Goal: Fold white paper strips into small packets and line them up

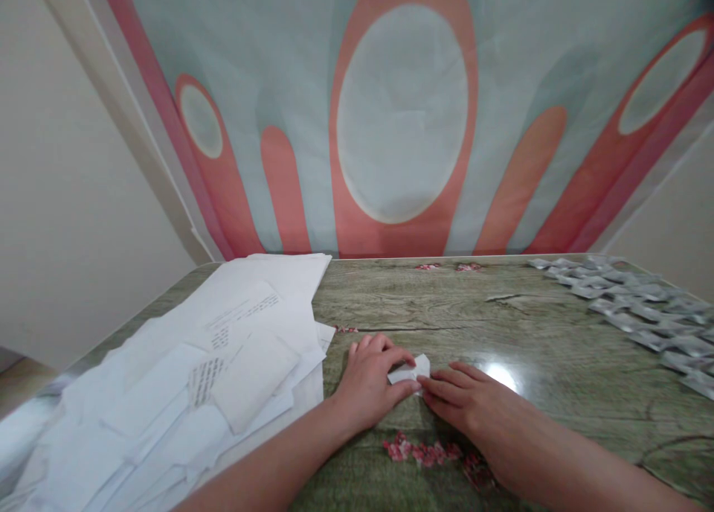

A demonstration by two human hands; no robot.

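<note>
A small piece of folded white paper [422,365] lies on the wood-patterned table in front of me. My left hand [368,382] is closed on it from the left, with the index finger at its far side and the thumb at its near side. From the right, my right hand [471,402] reaches in with fingers stretched out low over the table, and its fingertips touch the paper's right edge. Part of the paper is hidden under my fingers.
On the left spreads a heap of loose white papers [150,400], some printed. Several folded paper strips [641,304] lie in rows at the far right. The table [390,300] has printed pink blossoms and ends at a patterned backdrop [401,117].
</note>
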